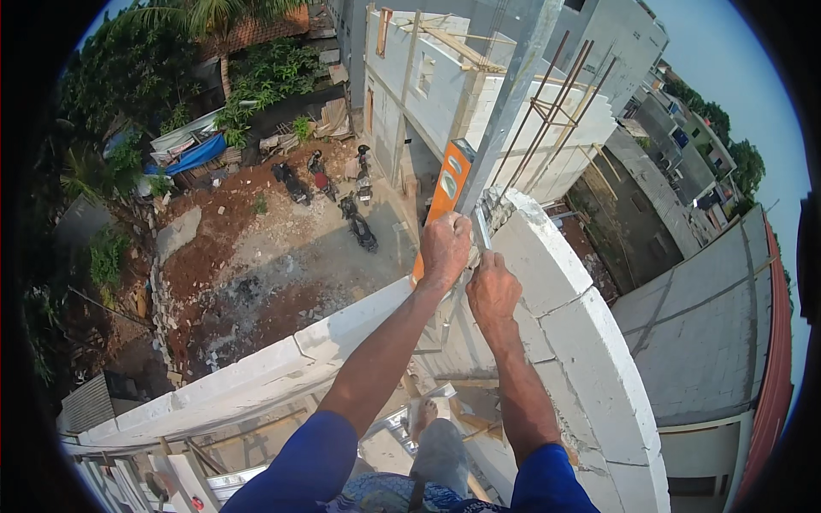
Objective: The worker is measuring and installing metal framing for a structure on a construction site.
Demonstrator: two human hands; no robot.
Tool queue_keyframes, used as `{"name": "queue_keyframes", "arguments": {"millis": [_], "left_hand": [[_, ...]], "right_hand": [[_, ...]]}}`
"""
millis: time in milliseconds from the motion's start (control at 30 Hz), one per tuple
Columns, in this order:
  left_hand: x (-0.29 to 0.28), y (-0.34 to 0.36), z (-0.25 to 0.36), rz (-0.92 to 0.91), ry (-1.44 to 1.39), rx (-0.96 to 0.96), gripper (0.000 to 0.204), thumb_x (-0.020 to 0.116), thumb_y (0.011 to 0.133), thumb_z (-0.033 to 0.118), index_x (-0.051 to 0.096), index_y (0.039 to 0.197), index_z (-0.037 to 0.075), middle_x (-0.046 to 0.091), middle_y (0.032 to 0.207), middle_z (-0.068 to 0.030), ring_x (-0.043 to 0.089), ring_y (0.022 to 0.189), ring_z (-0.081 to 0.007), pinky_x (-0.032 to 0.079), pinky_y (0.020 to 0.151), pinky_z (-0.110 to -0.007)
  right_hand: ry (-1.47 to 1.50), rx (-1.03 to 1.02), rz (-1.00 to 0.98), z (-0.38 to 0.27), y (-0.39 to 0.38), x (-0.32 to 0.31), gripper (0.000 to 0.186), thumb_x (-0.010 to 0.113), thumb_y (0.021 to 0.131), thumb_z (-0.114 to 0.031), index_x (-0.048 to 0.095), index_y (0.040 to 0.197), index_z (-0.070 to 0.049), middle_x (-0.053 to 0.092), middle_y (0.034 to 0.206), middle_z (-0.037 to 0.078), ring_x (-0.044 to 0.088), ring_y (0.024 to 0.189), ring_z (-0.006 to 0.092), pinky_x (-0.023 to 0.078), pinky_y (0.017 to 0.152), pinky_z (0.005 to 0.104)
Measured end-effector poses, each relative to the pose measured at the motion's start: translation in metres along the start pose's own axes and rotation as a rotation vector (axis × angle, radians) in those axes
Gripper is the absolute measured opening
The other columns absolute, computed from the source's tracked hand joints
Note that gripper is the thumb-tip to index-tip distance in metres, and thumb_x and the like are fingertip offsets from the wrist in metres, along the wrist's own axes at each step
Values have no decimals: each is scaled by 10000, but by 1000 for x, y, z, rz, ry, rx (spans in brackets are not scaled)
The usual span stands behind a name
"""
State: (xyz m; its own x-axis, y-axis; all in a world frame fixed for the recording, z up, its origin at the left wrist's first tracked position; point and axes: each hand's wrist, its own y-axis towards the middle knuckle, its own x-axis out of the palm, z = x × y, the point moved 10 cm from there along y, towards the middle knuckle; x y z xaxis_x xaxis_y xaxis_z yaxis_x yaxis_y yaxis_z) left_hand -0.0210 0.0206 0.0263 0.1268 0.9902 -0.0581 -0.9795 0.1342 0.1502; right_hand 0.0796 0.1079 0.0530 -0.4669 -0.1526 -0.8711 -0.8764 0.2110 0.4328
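Note:
My left hand is closed around an orange spirit level, which stands nearly upright. The level lies along a long grey metal bar that rises past the top of the view. Just right of it and a little lower, my right hand is closed, thumb up, beside a narrow shiny metal strip. What its fingers grip is mostly hidden. Both hands are at the corner where two walls of pale blocks meet, the right wall and the left wall.
Bare rebar sticks up behind the corner. Far below, several motorcycles stand on a dirt yard. An unfinished block building rises beyond. My bare foot is on planks and boards inside the walls.

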Motion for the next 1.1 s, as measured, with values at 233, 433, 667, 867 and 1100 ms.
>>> {"name": "queue_keyframes", "arguments": {"millis": [233,433,667,867,1100], "left_hand": [[-19,4,11,-30,207,180,286,558,849,206,665,893,-56,665,954,-221,638,886,-275,466,820,-345],[-23,13,7,-132,31,316,246,572,843,195,688,892,-16,409,1421,-186,438,1244,-255,339,1017,-355],[-20,40,-32,-194,-520,-88,476,621,869,317,556,1219,1,430,1393,-202,400,1297,-290,283,1090,-413],[-18,68,15,-286,-301,73,772,729,760,464,440,1327,27,544,1211,-141,462,1206,-231,295,1081,-406],[6,75,0,-536,-242,45,960,761,705,559,382,1374,-16,505,1283,-150,429,1252,-247,275,1093,-404]], "right_hand": [[66,72,92,34,10,-19,93,568,823,-48,587,914,-44,617,853,153,630,703,387,501,608,474],[120,125,129,59,27,-40,130,547,864,-78,612,972,-45,634,913,176,631,746,393,500,652,476],[231,76,125,58,25,-48,124,564,836,-78,605,937,-20,632,894,192,630,771,400,494,671,477],[335,73,133,70,28,-44,162,553,837,-109,607,936,7,626,890,225,619,803,427,482,712,492],[410,153,3,79,40,-34,207,520,863,-153,639,934,0,647,911,231,620,834,431,473,760,489]]}}
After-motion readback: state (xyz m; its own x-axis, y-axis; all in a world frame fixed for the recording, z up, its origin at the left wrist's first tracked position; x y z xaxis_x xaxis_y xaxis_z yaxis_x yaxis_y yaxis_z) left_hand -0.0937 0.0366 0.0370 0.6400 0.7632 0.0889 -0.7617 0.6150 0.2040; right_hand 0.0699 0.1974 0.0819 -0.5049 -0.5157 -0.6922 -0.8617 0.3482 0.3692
